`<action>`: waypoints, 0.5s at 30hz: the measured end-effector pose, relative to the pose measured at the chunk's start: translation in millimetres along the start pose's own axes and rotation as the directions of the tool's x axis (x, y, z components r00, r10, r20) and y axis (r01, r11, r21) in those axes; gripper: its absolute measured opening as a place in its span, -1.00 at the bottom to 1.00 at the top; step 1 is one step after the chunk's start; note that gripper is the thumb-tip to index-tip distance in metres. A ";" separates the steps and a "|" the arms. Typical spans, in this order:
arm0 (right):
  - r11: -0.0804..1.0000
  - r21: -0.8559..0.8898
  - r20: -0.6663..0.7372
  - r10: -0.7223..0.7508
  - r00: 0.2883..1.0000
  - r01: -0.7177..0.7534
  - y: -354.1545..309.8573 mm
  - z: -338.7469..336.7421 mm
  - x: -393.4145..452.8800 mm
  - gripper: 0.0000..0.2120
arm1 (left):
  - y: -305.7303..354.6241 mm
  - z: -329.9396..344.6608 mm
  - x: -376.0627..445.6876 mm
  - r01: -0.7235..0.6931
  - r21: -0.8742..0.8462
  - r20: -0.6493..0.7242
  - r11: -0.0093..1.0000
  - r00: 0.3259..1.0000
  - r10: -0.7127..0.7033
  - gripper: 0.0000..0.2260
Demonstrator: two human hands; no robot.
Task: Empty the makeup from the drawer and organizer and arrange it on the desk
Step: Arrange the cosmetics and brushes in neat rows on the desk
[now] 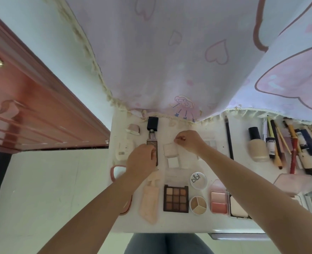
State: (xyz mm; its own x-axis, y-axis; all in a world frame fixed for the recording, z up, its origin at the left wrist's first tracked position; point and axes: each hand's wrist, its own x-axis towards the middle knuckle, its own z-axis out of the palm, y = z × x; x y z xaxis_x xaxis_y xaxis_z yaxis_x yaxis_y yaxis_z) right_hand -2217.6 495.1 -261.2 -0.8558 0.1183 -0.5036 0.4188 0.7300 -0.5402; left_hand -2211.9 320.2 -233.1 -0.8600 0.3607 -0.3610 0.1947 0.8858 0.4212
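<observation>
While the left hand [141, 159] is gripping the slim brown glass bottle [153, 149] mid-body near the table's [177, 226] far edge, the right hand [188, 141] is pinching something unclear; the bottle is probably slippery, breakable.

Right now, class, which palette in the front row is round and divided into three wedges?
The round concealer palette, between the twelve-pan eyeshadow palette and pink blush palette; those are rectangular.

I see makeup laid flat in rows on the white desk [169, 227]: a brown eyeshadow palette [176, 198], a pink blush [219, 202] to its right, a foundation bottle [257, 143], and a square clear case [170, 149].
</observation>
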 end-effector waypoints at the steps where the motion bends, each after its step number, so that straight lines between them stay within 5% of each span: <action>1: 1.000 0.007 -0.027 0.004 1.000 -0.003 0.5 -1.2 -2.3 -0.75 | 0.2 0.5 1.3 -0.017 0.019 -0.004 1.000 1.000 0.017 -0.76; 5: 0.989 -0.115 -0.177 -0.113 0.978 0.093 21.2 -21.0 -22.2 -0.70 | 1.0 3.1 7.4 -0.100 0.071 -0.005 0.992 0.995 0.101 -0.75; 7: 0.909 -0.393 -0.046 -0.170 0.984 0.139 39.6 -32.9 -32.5 -0.49 | 5.9 5.0 10.8 -0.161 0.080 0.014 0.984 0.987 0.160 -0.73; 10: 0.755 -0.647 0.153 -0.004 0.988 0.104 58.7 -39.0 -45.6 -0.22 | 21.7 9.1 13.8 -0.224 0.099 0.076 0.969 0.973 0.218 -0.70; 15: 0.883 -0.460 0.125 -0.045 0.991 0.098 63.6 -39.1 -48.3 -0.29 | 43.5 14.5 11.8 -0.219 0.027 0.132 0.975 0.968 0.213 -0.65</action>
State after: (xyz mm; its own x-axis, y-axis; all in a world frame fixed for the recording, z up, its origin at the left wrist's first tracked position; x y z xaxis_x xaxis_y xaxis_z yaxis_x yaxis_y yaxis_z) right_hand -2161.5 562.1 -244.9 -0.8291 0.0008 -0.5591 0.1463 0.9654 -0.2157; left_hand -2206.8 367.3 -231.1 -0.7285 0.5768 -0.3697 0.3909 0.7931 0.4670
